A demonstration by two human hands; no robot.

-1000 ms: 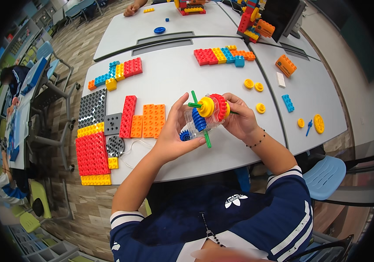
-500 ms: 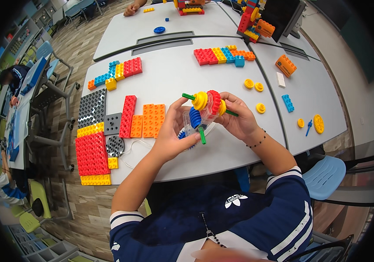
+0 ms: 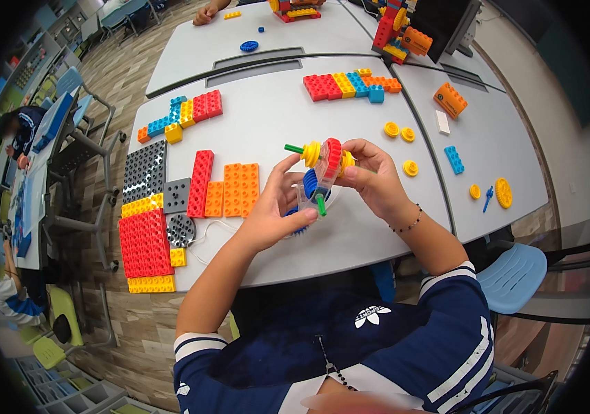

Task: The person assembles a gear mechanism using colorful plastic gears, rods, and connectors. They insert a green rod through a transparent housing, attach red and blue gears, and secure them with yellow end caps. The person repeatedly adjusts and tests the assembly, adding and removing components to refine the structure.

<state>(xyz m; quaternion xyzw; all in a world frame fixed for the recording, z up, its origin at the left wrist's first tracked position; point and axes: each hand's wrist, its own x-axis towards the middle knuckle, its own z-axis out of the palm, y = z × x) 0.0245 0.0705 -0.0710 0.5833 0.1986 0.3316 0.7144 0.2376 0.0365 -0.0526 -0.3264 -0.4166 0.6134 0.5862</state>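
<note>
Above the table I hold a toy gear assembly between both hands. Its clear frame carries a red gear, a blue gear, yellow pulley wheels and green axles. My left hand is closed around the frame's left side, thumb near the lower axle's green end. With its fingers, my right hand pinches the right yellow wheel and axle. Another blue gear shows partly beneath my left thumb. The fingers hide part of the frame.
Left on the table lie orange bricks, a long red brick and a grey, yellow and red plate group. Brick builds sit farther back. Yellow wheels and a monitor are right. A person's hand rests across the table.
The assembly has turned in my hands, so the red gear appears more edge-on. My right hand has shifted slightly left, and its fingers now cover more of the right axle end.
</note>
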